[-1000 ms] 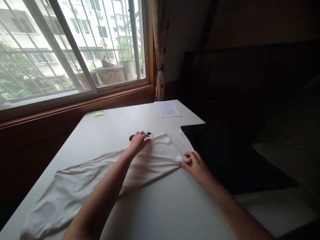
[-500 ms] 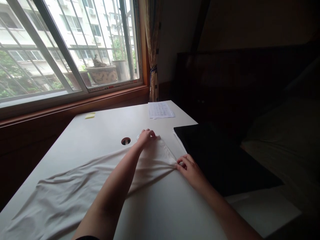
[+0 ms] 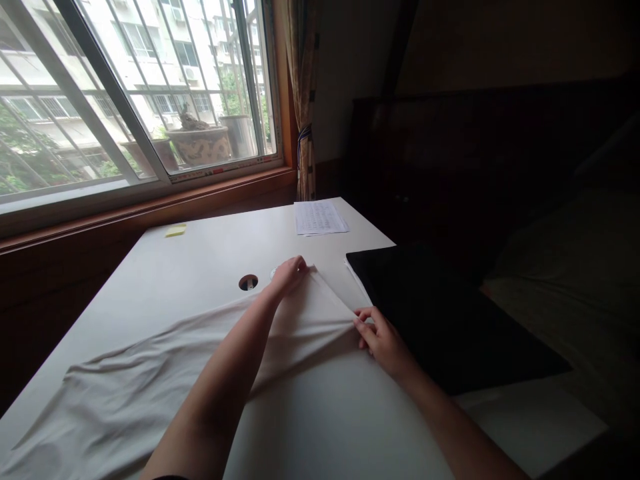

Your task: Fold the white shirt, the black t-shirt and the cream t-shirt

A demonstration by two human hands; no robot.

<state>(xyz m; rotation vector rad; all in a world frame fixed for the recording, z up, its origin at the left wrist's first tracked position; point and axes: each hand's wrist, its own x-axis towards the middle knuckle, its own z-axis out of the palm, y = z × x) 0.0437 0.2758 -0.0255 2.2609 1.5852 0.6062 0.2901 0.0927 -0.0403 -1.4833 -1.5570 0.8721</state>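
Note:
A pale, thin cloth (image 3: 165, 360), which looks like a garment, stretches across the white table from the lower left to the middle. Folds run along its left part, while its narrower right end is pulled fairly smooth. My left hand (image 3: 290, 275) has its fingers closed on the far corner of that end. The near corner is pinched between thumb and fingers of my right hand (image 3: 376, 333). A straight edge of the cloth runs taut from one hand to the other. My left forearm crosses above the cloth and hides part of it.
A black flat sheet (image 3: 450, 320) lies right of my right hand, with a white edge (image 3: 356, 277) under it. Printed papers (image 3: 320, 218) and a yellow note (image 3: 175, 230) lie toward the far edge. A round cable hole (image 3: 248, 283) opens in the table (image 3: 320, 427). Beyond stands a barred window (image 3: 150, 87).
My right hand has lifted its corner slightly, drawing the edge between the hands straighter. My left hand keeps its hold on the far corner. The view has shifted a little.

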